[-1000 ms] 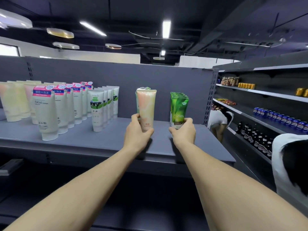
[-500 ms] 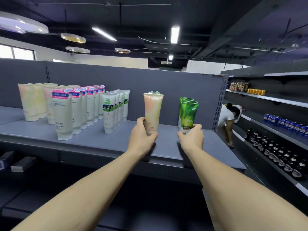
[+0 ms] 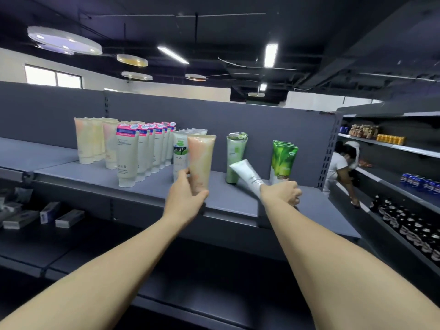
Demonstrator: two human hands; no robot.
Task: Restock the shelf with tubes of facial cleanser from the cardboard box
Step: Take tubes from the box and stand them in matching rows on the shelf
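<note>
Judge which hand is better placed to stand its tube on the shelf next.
Probably the left hand: its peach tube is already upright just over the shelf. The right hand holds a white tube tilted steeply leftward.

— The shelf [image 3: 238, 201] is looking like matt grey painted metal, smooth.
— And the peach tube [image 3: 201, 160] and white tube [image 3: 247, 176] are showing soft, satiny plastic; the green tubes [image 3: 283, 160] are gleaming glossier.
</note>
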